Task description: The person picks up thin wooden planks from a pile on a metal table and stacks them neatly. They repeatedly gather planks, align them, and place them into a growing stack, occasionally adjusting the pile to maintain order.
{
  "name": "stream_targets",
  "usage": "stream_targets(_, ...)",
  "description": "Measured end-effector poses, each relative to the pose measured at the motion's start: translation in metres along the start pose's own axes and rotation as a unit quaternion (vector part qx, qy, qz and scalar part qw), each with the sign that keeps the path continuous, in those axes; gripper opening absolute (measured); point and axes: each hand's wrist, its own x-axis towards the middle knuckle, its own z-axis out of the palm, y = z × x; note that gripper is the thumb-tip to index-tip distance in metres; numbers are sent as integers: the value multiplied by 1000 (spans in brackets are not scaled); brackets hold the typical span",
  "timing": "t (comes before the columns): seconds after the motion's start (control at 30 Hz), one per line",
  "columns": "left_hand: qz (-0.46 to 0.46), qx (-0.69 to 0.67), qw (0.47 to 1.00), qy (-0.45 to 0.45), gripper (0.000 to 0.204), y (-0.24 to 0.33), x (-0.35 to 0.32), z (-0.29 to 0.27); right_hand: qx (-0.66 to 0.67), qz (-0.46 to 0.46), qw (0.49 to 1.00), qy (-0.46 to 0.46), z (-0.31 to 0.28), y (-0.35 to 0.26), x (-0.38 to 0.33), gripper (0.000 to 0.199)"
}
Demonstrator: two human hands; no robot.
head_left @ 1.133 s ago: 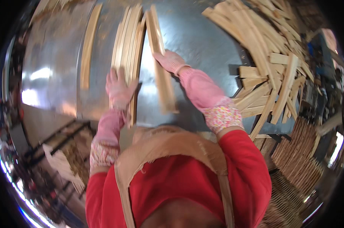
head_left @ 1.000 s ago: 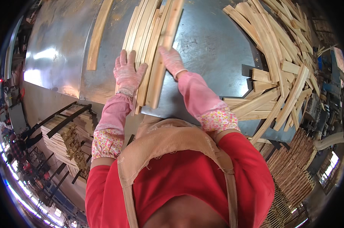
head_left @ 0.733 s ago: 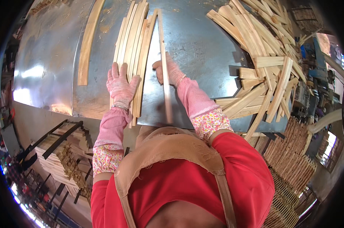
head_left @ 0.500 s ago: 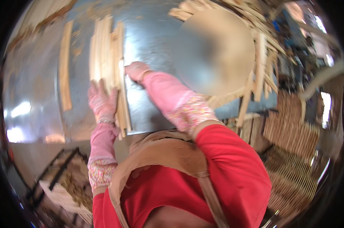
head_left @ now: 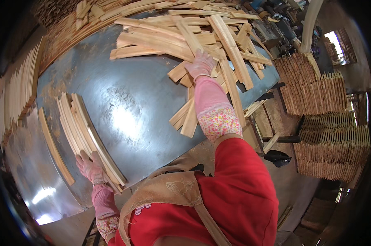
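Both hands wear pale pink gloves below pink sleeve covers. My left hand (head_left: 89,166) lies open across the near end of a row of wooden slats (head_left: 85,127), its fingers spread on the wood. These slats lie side by side, lengthwise on the metal tabletop (head_left: 148,106). Farther away on the right, my right hand (head_left: 201,64) reaches onto a jumbled pile of loose slats (head_left: 152,43). Its fingers are apart and touch the near end of a slat (head_left: 187,35) lying on top. The undersides of the right fingers are hidden.
A single slat (head_left: 54,145) lies left of the row. Upright slats (head_left: 19,96) line the table's far left side, and more wood (head_left: 107,14) lies along the far edge. Tall stacks of slats (head_left: 312,88) stand on the right, near a black object (head_left: 277,158).
My right hand has left the right side of the slat row and reached out to the loose pile. My left hand stays on the row. The view has swung to the right.
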Motion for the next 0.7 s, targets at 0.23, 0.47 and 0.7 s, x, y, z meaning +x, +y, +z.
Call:
stream_targets(0.23, 269, -396, 876, -52, 73, 237, -73, -19, 222, -7, 955, -198, -20, 74, -5, 63)
stream_targets(0.47, 1, -665, 622, -414, 53, 410, -95, 27, 211, -365, 852, -309, -10, 69, -33, 58)
stream_targets(0.7, -22, -302, 952, -46, 38, 290, -95, 41, 4, -327, 944, -33, 49, 10, 96, 82)
